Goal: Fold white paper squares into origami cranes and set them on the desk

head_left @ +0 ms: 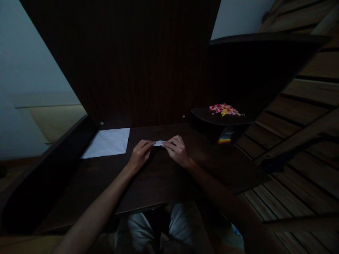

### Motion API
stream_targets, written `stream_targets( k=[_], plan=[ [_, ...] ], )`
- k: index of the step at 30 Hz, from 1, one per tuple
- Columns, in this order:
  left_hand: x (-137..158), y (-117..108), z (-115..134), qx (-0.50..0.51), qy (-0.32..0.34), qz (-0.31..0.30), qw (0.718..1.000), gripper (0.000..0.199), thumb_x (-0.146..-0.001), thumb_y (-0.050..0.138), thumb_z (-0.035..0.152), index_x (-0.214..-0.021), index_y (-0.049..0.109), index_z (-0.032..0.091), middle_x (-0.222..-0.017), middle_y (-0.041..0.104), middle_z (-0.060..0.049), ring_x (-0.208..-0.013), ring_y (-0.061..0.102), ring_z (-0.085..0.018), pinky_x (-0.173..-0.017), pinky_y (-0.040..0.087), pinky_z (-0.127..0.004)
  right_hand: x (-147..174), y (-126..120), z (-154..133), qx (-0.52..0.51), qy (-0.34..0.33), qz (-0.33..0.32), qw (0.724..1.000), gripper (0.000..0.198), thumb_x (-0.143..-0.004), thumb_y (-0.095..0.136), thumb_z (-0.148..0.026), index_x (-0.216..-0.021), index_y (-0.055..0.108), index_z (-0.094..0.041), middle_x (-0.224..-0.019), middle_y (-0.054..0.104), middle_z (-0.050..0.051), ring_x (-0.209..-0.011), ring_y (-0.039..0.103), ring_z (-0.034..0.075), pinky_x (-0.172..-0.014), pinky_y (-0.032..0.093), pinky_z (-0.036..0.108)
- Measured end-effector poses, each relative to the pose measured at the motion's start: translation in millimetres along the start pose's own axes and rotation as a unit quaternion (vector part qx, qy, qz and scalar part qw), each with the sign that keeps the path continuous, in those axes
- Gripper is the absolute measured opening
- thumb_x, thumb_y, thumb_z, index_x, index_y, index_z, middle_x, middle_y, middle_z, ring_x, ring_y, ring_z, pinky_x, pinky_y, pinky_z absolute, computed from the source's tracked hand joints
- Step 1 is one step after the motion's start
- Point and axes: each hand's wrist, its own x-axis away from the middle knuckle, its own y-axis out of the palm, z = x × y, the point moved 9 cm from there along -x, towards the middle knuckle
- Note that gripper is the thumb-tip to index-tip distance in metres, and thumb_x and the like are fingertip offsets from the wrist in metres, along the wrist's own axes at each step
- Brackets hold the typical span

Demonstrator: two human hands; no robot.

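Observation:
A small folded piece of white paper [159,143] is held between my two hands, just over the dark wooden desk. My left hand [141,152] pinches its left end between thumb and fingers. At the right end, the thumb and fingers of my right hand [176,150] are closed on the same paper. The fingers cover both ends, so only the middle part shows. Left of my hands, a larger white sheet [107,143] with faint creases lies flat on the desk.
A tall dark panel [137,63] rises behind the desk [164,183]. On a rounded shelf [203,114] at the right lies a heap of small pink, red and yellow pieces [225,109]. Below it stands a box with a rainbow-coloured edge [224,140]. Wooden slats [299,106] are farther right.

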Motion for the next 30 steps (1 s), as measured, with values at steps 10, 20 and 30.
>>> stream_targets(
  k=[10, 20, 30],
  plan=[
    [6.5, 4.8, -46.1, 0.175, -0.251, 0.040, 0.951, 0.036, -0.079, 0.061, 0.043, -0.099, 0.069, 0.015, -0.097, 0.071, -0.009, -0.086, 0.066, -0.023, -0.077, 0.053, -0.035, -7.6, -1.7, 8.7, -0.110, 0.102, -0.010, 0.989, 0.027, -0.090, 0.051, -0.025, -0.112, 0.066, -0.024, -0.089, 0.064, 0.005, -0.085, 0.057, 0.017, -0.080, 0.047, 0.033],
    [8.6, 17.9, -51.2, 0.266, -0.295, -0.011, 0.918, 0.048, -0.069, 0.070, 0.044, -0.106, 0.069, 0.012, -0.107, 0.069, -0.013, -0.097, 0.064, -0.029, -0.081, 0.051, -0.039, 1.1, 15.5, 41.0, -0.266, 0.213, -0.012, 0.940, 0.015, -0.081, 0.058, -0.023, -0.087, 0.071, -0.019, -0.088, 0.066, 0.005, -0.086, 0.062, 0.017, -0.078, 0.047, 0.029],
    [21.7, 31.9, -58.0, 0.312, -0.392, -0.024, 0.865, 0.050, -0.055, 0.079, 0.052, -0.085, 0.073, 0.012, -0.077, 0.073, -0.010, -0.067, 0.064, -0.020, -0.059, 0.048, -0.028, 12.4, 45.4, 49.3, -0.387, 0.308, -0.097, 0.864, 0.012, -0.068, 0.068, -0.029, -0.073, 0.070, -0.018, -0.080, 0.066, 0.003, -0.077, 0.061, 0.017, -0.068, 0.045, 0.027]
  ],
)
